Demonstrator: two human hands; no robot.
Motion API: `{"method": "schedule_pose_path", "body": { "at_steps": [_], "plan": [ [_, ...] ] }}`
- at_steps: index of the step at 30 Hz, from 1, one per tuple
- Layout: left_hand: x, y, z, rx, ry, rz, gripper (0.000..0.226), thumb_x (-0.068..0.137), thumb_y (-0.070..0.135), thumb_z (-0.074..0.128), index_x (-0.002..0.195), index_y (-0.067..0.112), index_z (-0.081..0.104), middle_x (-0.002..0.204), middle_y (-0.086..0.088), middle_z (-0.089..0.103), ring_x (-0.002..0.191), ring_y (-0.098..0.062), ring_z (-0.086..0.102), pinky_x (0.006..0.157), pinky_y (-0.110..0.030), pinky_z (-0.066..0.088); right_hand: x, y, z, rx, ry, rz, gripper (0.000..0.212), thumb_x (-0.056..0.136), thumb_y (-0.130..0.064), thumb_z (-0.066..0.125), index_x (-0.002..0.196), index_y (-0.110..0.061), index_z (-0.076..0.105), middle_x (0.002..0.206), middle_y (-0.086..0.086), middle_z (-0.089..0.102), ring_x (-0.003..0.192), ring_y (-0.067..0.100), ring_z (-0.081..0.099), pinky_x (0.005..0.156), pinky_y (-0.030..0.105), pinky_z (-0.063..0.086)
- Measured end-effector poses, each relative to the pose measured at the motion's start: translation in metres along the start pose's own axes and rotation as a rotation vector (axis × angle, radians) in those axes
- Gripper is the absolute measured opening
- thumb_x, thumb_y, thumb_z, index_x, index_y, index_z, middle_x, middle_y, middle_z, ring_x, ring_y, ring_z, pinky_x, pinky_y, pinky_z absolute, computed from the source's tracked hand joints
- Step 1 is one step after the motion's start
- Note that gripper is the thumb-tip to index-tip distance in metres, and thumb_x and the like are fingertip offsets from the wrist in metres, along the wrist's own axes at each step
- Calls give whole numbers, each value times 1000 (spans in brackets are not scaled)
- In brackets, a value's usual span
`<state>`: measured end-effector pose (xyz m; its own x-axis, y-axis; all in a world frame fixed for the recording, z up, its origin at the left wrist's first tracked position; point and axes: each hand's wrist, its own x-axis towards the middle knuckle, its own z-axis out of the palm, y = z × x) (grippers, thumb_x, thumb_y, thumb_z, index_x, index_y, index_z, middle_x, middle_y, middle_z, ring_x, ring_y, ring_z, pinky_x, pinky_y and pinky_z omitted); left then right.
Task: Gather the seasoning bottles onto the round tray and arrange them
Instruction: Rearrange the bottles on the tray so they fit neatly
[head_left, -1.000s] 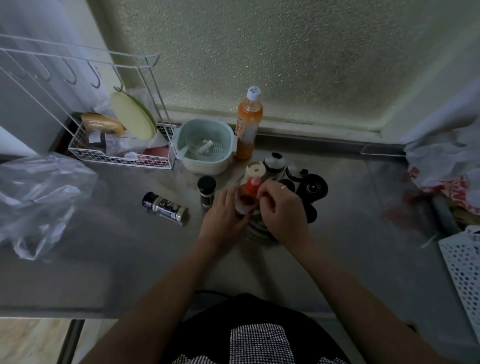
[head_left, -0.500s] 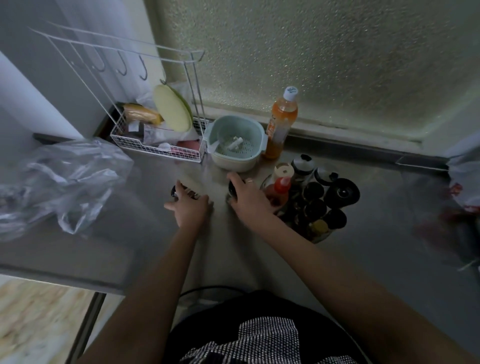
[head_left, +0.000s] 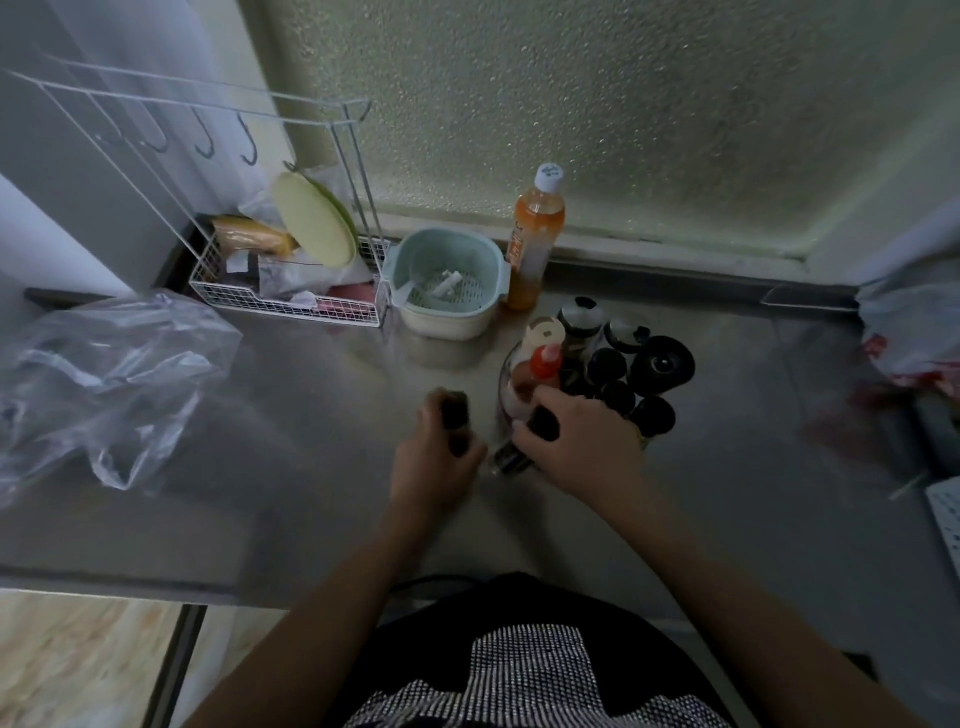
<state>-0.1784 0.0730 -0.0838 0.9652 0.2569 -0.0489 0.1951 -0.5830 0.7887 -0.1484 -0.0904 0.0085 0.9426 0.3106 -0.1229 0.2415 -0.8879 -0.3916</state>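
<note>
My left hand (head_left: 434, 457) is closed around a small dark-capped seasoning jar (head_left: 456, 415), held upright just left of the round tray (head_left: 503, 384). My right hand (head_left: 582, 441) grips another dark-capped bottle (head_left: 543, 423) at the tray's near edge; its lower end (head_left: 511, 457) pokes out under my fingers. On the tray stand a red-capped sauce bottle (head_left: 545, 361), a beige-lidded jar (head_left: 544, 332), and several black-lidded bottles (head_left: 662, 364). Most of the tray is hidden by the bottles and my hand.
A tall orange drink bottle (head_left: 535, 244) and a pale green strainer bowl (head_left: 447, 283) stand behind the tray. A white wire rack (head_left: 291, 301) sits back left, a clear plastic bag (head_left: 104, 374) at left, more bags (head_left: 909, 332) at right. The steel counter's front edge (head_left: 156, 587) is near.
Both hands picked up the two loose bottles from the counter left of the tray and carried them right, toward the tray. The camera view shifted slightly.
</note>
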Motion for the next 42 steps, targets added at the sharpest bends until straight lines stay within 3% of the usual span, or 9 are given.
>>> {"method": "schedule_pose_path", "body": {
  "at_steps": [6,12,17,20,24,29,33,38,42],
  "plan": [
    [-10,38,14,196,-95,622,51,76,41,52,121,22,41,107,-14,65,74,-31,68,43,-31,52,-6,32,-15,-82,222,-18,28,83,-45,58,100,-23,56,89,2,61,84,22,58,62,28,39],
    [1,71,40,24,-183,631,55,84,18,63,130,25,34,130,-16,51,111,-34,56,81,-46,55,21,54,-28,-222,223,-41,40,88,-36,53,127,-28,47,119,7,61,117,31,47,95,46,33],
    [18,63,60,150,-200,549,48,86,27,55,131,16,41,133,-15,43,119,-28,46,92,-45,50,40,63,-22,-200,80,0,33,88,-18,53,120,-29,49,123,2,61,128,23,41,110,49,18],
    [20,59,68,281,-229,641,56,79,14,64,129,11,40,127,-20,45,114,-33,47,83,-45,53,45,70,-18,-91,97,5,28,88,-19,54,114,-27,56,125,0,61,126,22,44,111,50,23],
    [17,67,67,300,-186,628,53,71,9,68,118,10,44,120,-19,49,108,-33,47,74,-42,55,30,84,-21,142,370,-4,23,87,-7,52,104,-15,64,109,5,67,103,23,59,91,37,46],
    [20,72,63,461,-12,683,38,65,9,70,96,13,48,94,-12,59,88,-27,51,67,-35,48,-8,93,-10,196,551,95,20,85,1,49,91,-10,64,86,8,64,82,24,58,74,28,41],
    [19,74,62,372,-163,612,42,64,0,74,97,9,51,98,-15,57,74,-28,59,54,-33,53,-32,86,12,213,428,79,16,82,-8,50,93,-11,62,85,8,59,79,22,54,69,37,48],
    [13,61,59,226,-248,672,15,74,5,58,87,2,50,93,-20,55,76,-23,48,57,-31,48,-46,81,26,281,426,104,29,78,-14,57,107,-11,58,103,9,51,92,25,54,81,35,48],
    [3,37,65,208,-489,500,57,69,35,46,119,6,46,123,-17,51,100,-38,57,78,-46,53,-46,88,28,383,436,249,46,75,-2,62,118,-13,50,111,10,49,91,24,54,78,35,49]
  ]
}}
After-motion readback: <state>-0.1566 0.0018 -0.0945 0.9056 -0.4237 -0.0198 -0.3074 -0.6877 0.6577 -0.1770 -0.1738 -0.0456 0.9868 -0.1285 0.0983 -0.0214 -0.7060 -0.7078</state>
